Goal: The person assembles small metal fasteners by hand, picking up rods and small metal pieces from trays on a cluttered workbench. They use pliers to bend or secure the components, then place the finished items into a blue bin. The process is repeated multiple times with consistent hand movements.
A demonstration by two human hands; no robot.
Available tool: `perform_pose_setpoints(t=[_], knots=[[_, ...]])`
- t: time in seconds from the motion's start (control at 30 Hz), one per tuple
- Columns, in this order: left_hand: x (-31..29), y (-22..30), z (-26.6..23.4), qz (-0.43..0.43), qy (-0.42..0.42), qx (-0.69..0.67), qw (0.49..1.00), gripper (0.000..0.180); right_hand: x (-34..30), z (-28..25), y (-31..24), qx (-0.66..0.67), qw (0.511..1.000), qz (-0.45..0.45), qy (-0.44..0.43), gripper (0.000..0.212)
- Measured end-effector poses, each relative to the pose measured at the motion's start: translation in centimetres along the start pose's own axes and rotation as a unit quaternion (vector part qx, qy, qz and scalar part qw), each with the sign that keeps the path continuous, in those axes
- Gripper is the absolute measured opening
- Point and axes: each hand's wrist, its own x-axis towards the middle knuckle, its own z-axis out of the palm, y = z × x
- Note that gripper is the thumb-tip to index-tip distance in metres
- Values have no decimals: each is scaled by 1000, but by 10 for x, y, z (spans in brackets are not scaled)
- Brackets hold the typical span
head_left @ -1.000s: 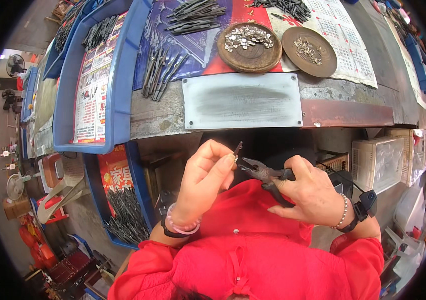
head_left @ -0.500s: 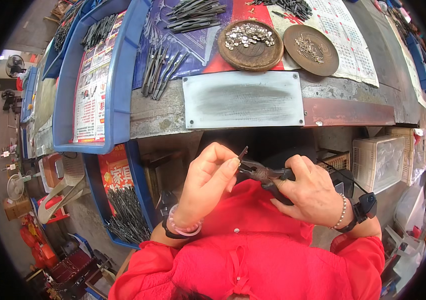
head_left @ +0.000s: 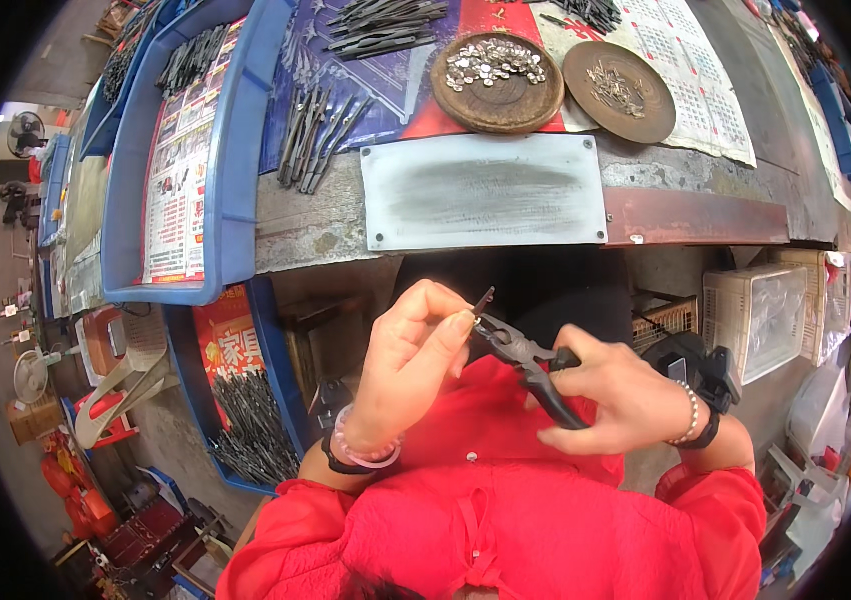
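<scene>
My left hand (head_left: 408, 358) pinches a thin dark metal piece (head_left: 486, 299) between thumb and forefinger, and its tip sticks up past the fingertips. My right hand (head_left: 624, 388) is wrapped round the dark handles of a pair of pliers (head_left: 519, 350). The jaws of the pliers point left and reach the piece right beside my left fingertips. Whether they grip it or a small part on it, I cannot tell. Both hands are above my lap, in front of the bench's near edge.
A white plate with a grey smear (head_left: 486, 195) is fixed at the bench edge. Behind it stand a round dish of shiny discs (head_left: 506, 110) and a dish of small pins (head_left: 626, 120). Dark metal pieces (head_left: 321, 140) lie left, beside a blue tray (head_left: 231, 190); another blue tray (head_left: 286, 385) sits lower.
The pliers have swung so that their handles point more downward, and my right hand's fingers have loosened round them. My left hand has stayed nearly in place with the dark piece.
</scene>
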Motion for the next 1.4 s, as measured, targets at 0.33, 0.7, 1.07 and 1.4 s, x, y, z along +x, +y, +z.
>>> perform_pose_setpoints(t=[0.33,0.7,1.07,1.4], knots=[[2,-4,8,-7,36,-113,993,6,-34,-41,4,-34,963,68,259,23],[-8,0,9,-19,-18,-98,995,15,-22,-132,92,-412,774,156,455,31],[-1,0,16,-23,-27,-109,993,19,-6,-129,78,-456,729,142,491,26],[5,-7,27,36,-36,-66,997,21,35,4,-2,50,952,-51,298,19]])
